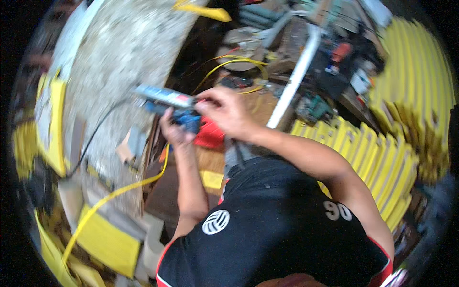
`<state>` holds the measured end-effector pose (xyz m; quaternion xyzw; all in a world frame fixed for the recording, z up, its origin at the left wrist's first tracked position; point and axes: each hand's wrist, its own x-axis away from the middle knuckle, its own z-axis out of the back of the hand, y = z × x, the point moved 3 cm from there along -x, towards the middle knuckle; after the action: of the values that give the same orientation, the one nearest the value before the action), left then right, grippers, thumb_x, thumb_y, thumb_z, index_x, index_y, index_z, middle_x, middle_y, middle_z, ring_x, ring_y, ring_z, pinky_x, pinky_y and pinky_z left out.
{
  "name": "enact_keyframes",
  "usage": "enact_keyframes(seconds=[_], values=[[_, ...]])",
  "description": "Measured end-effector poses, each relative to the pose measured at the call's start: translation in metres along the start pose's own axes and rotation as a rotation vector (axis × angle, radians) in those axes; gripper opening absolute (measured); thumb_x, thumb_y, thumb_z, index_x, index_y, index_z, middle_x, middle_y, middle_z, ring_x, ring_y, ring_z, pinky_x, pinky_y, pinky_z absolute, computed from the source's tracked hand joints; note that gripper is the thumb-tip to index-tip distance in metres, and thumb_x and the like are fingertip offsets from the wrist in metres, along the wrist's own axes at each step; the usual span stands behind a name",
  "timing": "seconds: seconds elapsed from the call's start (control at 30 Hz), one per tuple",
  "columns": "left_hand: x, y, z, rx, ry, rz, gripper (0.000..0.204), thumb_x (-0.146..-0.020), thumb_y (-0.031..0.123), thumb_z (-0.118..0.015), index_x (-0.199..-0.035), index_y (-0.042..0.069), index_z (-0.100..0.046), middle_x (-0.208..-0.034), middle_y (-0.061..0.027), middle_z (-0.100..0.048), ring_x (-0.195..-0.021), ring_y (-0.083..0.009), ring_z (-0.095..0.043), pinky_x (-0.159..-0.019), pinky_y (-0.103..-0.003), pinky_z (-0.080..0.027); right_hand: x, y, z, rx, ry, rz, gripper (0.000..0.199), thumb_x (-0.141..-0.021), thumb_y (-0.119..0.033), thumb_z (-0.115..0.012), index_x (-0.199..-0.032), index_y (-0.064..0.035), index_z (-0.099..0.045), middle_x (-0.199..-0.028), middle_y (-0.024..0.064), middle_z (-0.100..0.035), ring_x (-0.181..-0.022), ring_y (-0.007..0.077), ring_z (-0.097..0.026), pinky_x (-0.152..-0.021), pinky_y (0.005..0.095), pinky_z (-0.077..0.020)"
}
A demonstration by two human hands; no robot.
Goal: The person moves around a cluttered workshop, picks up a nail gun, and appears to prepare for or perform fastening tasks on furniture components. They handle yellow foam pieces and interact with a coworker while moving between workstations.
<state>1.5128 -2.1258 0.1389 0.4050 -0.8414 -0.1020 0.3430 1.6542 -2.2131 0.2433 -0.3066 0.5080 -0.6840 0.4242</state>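
In front of my body, my left hand (177, 128) is closed from below round a blue tool (187, 120), blurred, its exact kind unclear. A long silvery-blue tube (165, 95) with a printed label lies along the tool's top and points away to the left. My right hand (224, 107) is at the tube's near right end with thumb and fingers pinched together. Something small and red shows at those fingertips, too blurred to name. Just beneath the hands is a bright red object (209, 134), partly covered by them.
A pale, stained board (124, 52) fills the upper left. One yellow hose (114, 193) curves up toward my left hand; another yellow hose (229, 61) loops beyond. A white bar (295, 76) slants on the right. Yellow ridged stacks (358, 158) and cluttered scraps stand right; yellow-faced blocks (107, 239) lie lower left.
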Motion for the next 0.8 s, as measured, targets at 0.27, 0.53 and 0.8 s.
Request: enact_keyframes(seconds=[0.27, 0.53, 0.8], values=[[-0.113, 0.052, 0.103, -0.233, 0.547, -0.253, 0.034, -0.087, 0.025, -0.054, -0.107, -0.002, -0.056, -0.100, -0.0130, -0.063, -0.082, -0.0286, -0.063, -0.080, -0.044, -0.053, 0.045, 0.075, 0.052, 0.257, -0.017, -0.055, 0.034, -0.084, -0.025, -0.065, -0.108, -0.0008, -0.059, -0.083, 0.0126, -0.060, -0.077, 0.0234, -0.061, -0.068, 0.0355, -0.0488], [-0.182, 0.099, 0.186, -0.256, 0.911, -0.506, 0.038, -0.074, 0.018, -0.067, -0.099, -0.007, -0.053, -0.097, -0.0140, -0.059, -0.078, -0.0272, -0.059, -0.071, -0.039, -0.054, 0.172, 0.173, 0.130, 0.414, -0.001, -0.676, 0.039, -0.084, -0.028, -0.063, -0.112, -0.0007, -0.059, -0.097, 0.0198, -0.065, -0.089, 0.0297, -0.064, -0.077, 0.0368, -0.0503], [-0.163, 0.119, 0.175, -0.432, 0.387, -0.366, 0.025, -0.077, 0.021, -0.064, -0.090, 0.002, -0.058, -0.092, -0.0115, -0.058, -0.081, -0.0267, -0.055, -0.075, -0.040, -0.048, 0.243, 0.211, 0.178, 0.511, 0.053, -0.801, 0.037, -0.083, -0.026, -0.064, -0.110, -0.0006, -0.060, -0.094, 0.0180, -0.066, -0.086, 0.0299, -0.064, -0.076, 0.0375, -0.0500]])
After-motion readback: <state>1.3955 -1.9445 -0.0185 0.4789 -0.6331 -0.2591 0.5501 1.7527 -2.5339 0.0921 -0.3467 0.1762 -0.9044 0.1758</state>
